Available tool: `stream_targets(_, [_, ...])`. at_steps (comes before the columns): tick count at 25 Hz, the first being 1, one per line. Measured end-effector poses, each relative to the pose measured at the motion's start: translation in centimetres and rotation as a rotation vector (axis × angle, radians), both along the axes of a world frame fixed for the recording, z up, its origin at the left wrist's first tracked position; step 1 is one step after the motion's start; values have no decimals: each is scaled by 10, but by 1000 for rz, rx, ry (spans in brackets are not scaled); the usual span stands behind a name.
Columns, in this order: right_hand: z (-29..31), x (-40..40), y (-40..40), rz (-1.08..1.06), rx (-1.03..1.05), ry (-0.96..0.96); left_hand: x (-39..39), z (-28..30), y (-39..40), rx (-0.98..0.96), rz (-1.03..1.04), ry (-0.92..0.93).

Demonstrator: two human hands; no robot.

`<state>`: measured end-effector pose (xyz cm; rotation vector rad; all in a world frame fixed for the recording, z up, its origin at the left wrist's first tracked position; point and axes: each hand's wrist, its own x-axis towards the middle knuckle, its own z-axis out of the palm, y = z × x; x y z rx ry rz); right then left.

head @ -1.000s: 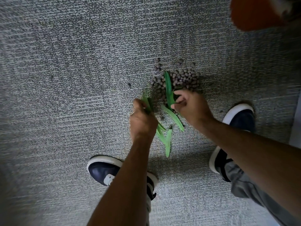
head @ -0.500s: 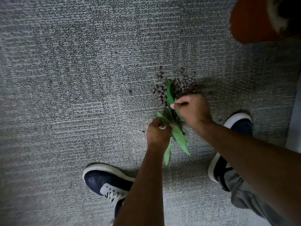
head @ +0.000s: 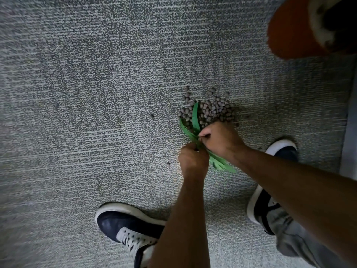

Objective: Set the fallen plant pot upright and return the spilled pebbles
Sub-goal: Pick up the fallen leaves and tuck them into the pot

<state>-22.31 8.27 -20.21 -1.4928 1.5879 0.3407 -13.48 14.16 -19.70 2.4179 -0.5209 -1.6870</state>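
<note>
A heap of grey-brown pebbles (head: 210,110) lies on the grey carpet (head: 96,93). Long green plant leaves (head: 195,118) lie across the heap's near edge and run back under my hands. My left hand (head: 193,161) grips the leaves' lower part, and my right hand (head: 220,139) pinches them just beside it; the two hands touch. The orange plant pot (head: 289,31) sits at the top right corner, its pale rim and dark inside partly cut off by the frame edge.
Two stray pebbles (head: 152,116) lie on the carpet left of the heap. My left shoe (head: 125,227) and right shoe (head: 270,190) stand close below the hands. A pale strip (head: 350,132) runs down the right edge.
My left hand has moved right, gathering the leaves, and now meets my right hand. The leaves are bunched together. The view has shifted, showing more of the pot.
</note>
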Motion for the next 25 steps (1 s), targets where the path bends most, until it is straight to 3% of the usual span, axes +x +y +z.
stream_targets(11, [-2, 0, 5, -31, -84, -70, 17, 11, 9, -15, -103, -52])
stream_targets(25, [7, 30, 5, 279, -278, 176, 33, 35, 41, -12, 75, -76])
